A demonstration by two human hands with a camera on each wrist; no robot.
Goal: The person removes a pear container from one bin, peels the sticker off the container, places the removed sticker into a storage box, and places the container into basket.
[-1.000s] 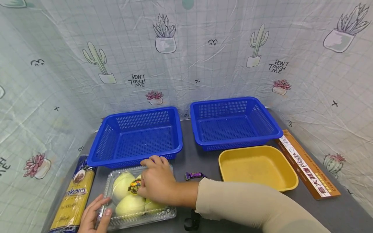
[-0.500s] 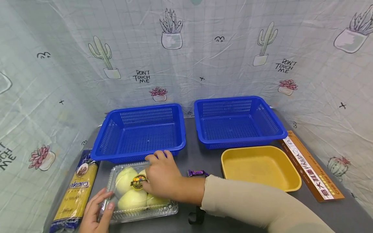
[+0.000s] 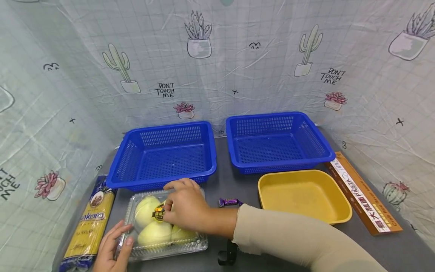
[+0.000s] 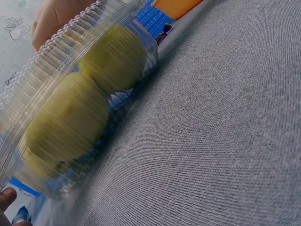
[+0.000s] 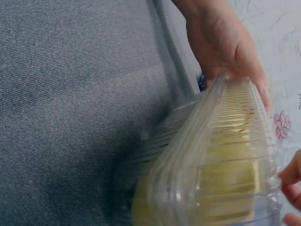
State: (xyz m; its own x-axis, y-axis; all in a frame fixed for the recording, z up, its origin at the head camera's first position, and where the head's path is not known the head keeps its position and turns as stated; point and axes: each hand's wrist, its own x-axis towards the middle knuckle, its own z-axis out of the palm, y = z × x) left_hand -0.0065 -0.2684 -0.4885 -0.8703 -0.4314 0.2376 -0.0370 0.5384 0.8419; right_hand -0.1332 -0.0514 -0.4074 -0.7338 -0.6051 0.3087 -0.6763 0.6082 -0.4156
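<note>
Resting your left hand (image 3: 111, 247), fingers loose, on the box (image 3: 170, 249) of fruit (image 3: 154, 233), before the left basket (image 3: 171, 162), your right hand (image 3: 187, 207) curled at the label (image 3: 158, 214), can't tell if pinching.

Blues and Yellows Against a Pale Printed Backdrop

On my remote feed, the left basket (image 3: 173, 162) and right basket (image 3: 268, 149) were the same deep blue, and the tray (image 3: 302, 196) was a warm yellow. I saw pale yellow-green fruit (image 3: 154, 232) through a colourless, transparent container (image 3: 200, 245), whose sticker (image 3: 158, 214) carried gold characters on black beneath spots of red and yellow. The long packet (image 3: 91, 223) was golden yellow with dark blue ends; the pasta box (image 3: 363, 192) was orange and brown with a white stripe. I noted a purple sweet (image 3: 228, 202), a beige sleeve (image 3: 272, 230) and a dark grey tabletop (image 3: 238, 189). The whitish curtain (image 3: 234, 64) bore faint grid lines, green cacti, pink succulents and black lettering.
</note>
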